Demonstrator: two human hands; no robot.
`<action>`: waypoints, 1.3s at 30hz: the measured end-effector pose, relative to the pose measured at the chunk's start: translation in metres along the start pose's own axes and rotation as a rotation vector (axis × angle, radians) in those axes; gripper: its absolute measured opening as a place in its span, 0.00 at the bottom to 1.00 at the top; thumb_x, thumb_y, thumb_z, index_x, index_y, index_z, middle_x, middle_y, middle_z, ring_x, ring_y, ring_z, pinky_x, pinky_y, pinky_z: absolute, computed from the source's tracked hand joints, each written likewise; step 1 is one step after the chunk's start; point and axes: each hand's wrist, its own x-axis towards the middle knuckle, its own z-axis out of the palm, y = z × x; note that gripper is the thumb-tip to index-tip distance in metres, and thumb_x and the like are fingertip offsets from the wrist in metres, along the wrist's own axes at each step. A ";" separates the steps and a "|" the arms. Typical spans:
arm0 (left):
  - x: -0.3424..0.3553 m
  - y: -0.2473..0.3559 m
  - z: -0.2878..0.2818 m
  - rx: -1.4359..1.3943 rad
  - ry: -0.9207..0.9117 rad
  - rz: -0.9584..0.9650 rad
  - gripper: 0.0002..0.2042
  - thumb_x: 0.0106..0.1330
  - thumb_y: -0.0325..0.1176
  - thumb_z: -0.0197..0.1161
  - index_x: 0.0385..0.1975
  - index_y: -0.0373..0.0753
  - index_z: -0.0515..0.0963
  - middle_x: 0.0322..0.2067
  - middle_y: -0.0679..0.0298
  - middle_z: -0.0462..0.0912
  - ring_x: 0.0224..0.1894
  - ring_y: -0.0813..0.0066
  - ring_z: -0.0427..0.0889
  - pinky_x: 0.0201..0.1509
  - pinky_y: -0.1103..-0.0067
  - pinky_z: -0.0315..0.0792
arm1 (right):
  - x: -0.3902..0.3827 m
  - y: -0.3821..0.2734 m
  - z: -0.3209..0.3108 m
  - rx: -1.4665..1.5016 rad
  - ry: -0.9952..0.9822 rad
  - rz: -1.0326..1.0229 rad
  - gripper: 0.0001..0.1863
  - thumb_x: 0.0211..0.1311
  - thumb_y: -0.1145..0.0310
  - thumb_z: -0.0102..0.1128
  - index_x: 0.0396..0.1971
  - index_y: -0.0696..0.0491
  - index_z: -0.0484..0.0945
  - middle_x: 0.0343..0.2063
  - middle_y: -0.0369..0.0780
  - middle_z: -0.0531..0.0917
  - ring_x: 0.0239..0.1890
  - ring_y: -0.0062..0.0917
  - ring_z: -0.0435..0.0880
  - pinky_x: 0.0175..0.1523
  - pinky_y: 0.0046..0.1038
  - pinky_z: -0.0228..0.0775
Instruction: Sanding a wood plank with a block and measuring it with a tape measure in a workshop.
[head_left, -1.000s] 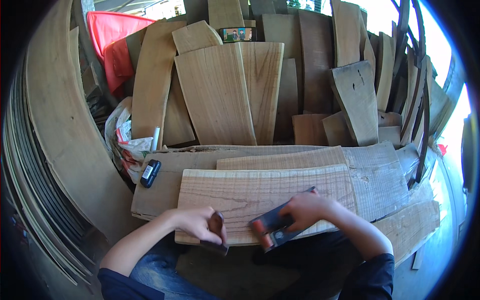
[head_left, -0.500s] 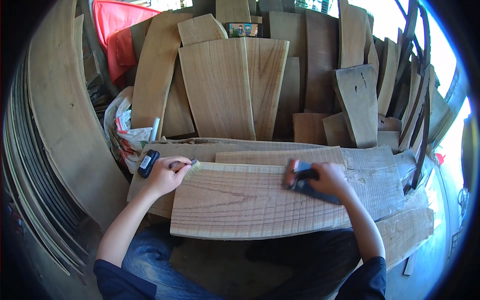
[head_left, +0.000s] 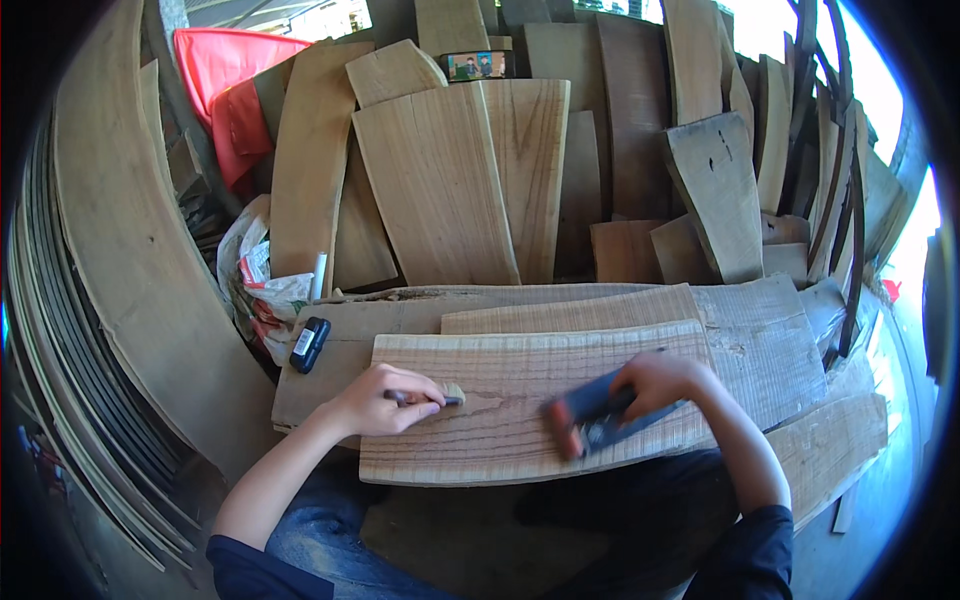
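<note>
My left hand (head_left: 390,405) is closed on the dark handle of a small brush (head_left: 452,394), whose pale bristles lie at the board's surface left of centre. A light, grained wooden board (head_left: 500,450) with wavy lines lies across my lap, on wider weathered planks (head_left: 755,340). My right hand (head_left: 660,382) grips a dark hand tool (head_left: 600,420) with a red end, blurred, over the board's right half. A small black object (head_left: 310,344) with a white label lies on the plank left of the board.
Many upright planks (head_left: 425,190) lean behind, with a phone (head_left: 477,65) showing a picture among them. A red cloth (head_left: 240,120), a crumpled plastic bag (head_left: 262,295) and a white tube (head_left: 318,275) are at the left. Stacked thin boards (head_left: 70,370) line the left side.
Since half a second ago, my left hand has moved from the board's upper left corner toward its middle with the brush. My right hand and tool have moved down toward the near edge.
</note>
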 end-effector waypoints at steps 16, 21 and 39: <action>0.002 0.009 0.011 0.018 0.126 -0.152 0.06 0.60 0.35 0.66 0.32 0.40 0.84 0.29 0.63 0.86 0.31 0.73 0.84 0.38 0.78 0.76 | 0.012 0.004 0.016 0.007 0.490 0.280 0.19 0.41 0.55 0.64 0.35 0.48 0.84 0.29 0.44 0.85 0.35 0.39 0.85 0.46 0.38 0.77; 0.003 0.031 0.022 -0.210 -0.362 -0.106 0.09 0.61 0.38 0.67 0.32 0.39 0.84 0.29 0.64 0.86 0.32 0.76 0.83 0.40 0.80 0.75 | 0.004 -0.047 0.024 -0.121 0.068 -0.080 0.18 0.44 0.57 0.65 0.36 0.49 0.84 0.30 0.45 0.84 0.37 0.39 0.84 0.45 0.38 0.75; 0.000 -0.034 0.001 0.415 0.545 -0.001 0.04 0.57 0.32 0.67 0.29 0.41 0.82 0.27 0.61 0.84 0.28 0.64 0.84 0.31 0.74 0.77 | -0.020 0.074 -0.007 0.064 0.723 0.620 0.20 0.38 0.59 0.64 0.33 0.52 0.86 0.32 0.48 0.85 0.36 0.41 0.85 0.46 0.38 0.77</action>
